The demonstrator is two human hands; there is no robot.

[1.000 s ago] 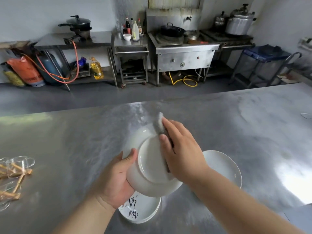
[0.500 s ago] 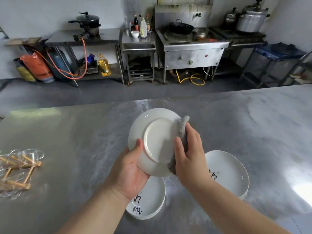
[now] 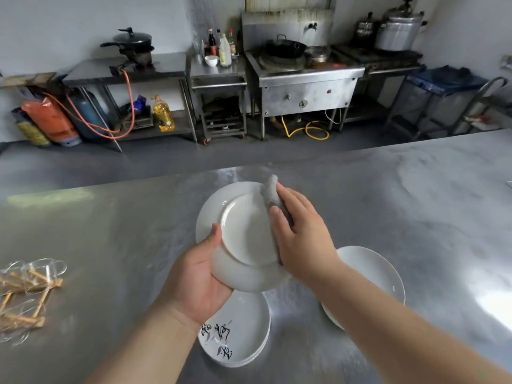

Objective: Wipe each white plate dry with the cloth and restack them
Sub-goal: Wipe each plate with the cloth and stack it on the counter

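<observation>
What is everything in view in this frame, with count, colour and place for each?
held plate: one, white, lifted over the table, underside toward the camera.
cloth: one, grey, on the held plate's right rim.
near stack: plates, count unclear, white with black marks, on the table below the held plate.
right stack: plates, count unclear, white, on the table, partly behind the right forearm.
table: one, steel grey, foreground.
glass cups: several, clear, with wooden sticks, table's left edge.
wok: one, black, far stove.
oil bottle: one, yellow, far lower shelf.
big pot: one, silver, far right.
left grip: one, bare, holds the held plate's lower left rim.
right grip: one, bare, holds the cloth.
</observation>
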